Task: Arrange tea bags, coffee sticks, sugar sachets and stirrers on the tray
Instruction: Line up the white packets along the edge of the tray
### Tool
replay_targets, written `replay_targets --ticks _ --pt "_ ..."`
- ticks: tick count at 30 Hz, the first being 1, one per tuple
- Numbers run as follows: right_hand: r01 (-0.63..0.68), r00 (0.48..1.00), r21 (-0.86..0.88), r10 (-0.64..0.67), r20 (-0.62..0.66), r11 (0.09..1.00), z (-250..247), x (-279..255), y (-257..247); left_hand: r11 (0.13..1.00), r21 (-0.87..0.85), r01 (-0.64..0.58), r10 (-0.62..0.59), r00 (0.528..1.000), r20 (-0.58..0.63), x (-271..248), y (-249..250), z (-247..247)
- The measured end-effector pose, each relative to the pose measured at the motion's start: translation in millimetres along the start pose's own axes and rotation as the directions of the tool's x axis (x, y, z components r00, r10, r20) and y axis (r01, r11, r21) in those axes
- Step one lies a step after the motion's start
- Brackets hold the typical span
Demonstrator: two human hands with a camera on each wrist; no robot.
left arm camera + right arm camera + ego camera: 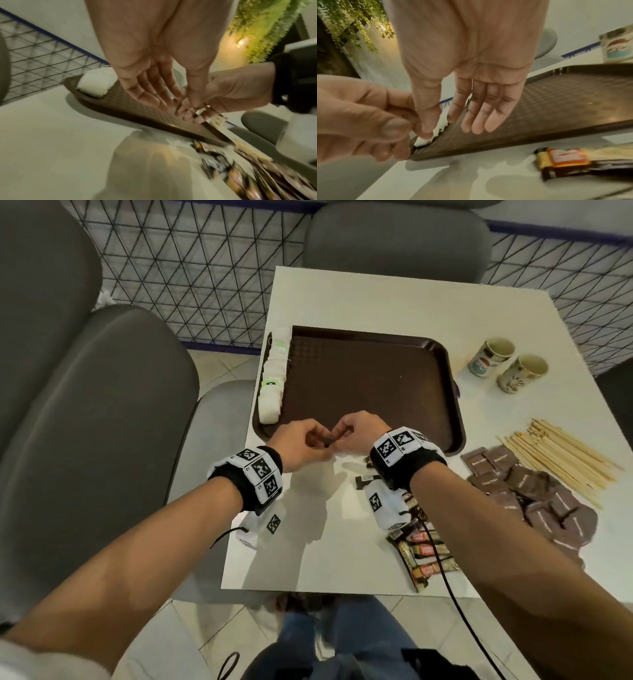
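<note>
A brown tray (pixel 376 388) lies on the white table (pixel 359 299). White tea bags (pixel 272 392) stand in a row along its left rim and show in both wrist views (pixel 96 83) (pixel 423 142). My left hand (pixel 320 443) and right hand (pixel 342 436) meet over the tray's near edge. Together they pinch a small dark packet (pixel 329 440), mostly hidden by the fingers. The other fingers of the left hand (pixel 181 102) and the right hand (pixel 439 125) lie straight. Coffee sticks (pixel 424 553) lie under my right forearm, brown sugar sachets (pixel 527 494) and wooden stirrers (pixel 561 453) further right.
Two paper cups (pixel 491 357) (pixel 522 373) stand to the right of the tray. Grey chairs (pixel 102 405) flank the table on the left and beyond it, with a wire fence (pixel 191 278) behind. A black cable (pixel 455 601) runs off the table's near edge.
</note>
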State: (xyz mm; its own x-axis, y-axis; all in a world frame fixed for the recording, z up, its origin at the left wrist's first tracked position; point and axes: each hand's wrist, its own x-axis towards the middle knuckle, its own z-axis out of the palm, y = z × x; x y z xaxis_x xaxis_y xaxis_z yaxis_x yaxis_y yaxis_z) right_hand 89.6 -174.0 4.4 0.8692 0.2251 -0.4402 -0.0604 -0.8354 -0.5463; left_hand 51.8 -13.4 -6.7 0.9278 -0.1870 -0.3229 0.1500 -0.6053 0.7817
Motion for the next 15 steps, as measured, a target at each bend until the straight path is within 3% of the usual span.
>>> replay_targets --ticks 4,9,12,15 --pt "-0.035 0.999 -0.051 0.036 0.008 0.998 -15.2 -22.1 34.8 0.980 0.195 -0.036 0.011 0.992 0.129 -5.9 18.5 30.3" --pt "-0.093 0.990 -0.059 0.099 0.104 0.994 -34.5 -45.5 84.3 0.924 0.379 -0.057 -0.023 0.979 0.204 -5.7 35.2 73.9" --pt "-0.094 0.986 -0.094 0.106 0.132 0.991 -41.1 -54.7 109.0 0.879 0.474 -0.044 -0.045 0.984 0.175 -1.6 39.5 97.8" --pt "-0.038 0.988 -0.140 0.058 0.146 0.989 -43.0 -63.8 126.8 0.856 0.517 -0.008 -0.034 0.997 0.071 0.8 41.4 113.1"
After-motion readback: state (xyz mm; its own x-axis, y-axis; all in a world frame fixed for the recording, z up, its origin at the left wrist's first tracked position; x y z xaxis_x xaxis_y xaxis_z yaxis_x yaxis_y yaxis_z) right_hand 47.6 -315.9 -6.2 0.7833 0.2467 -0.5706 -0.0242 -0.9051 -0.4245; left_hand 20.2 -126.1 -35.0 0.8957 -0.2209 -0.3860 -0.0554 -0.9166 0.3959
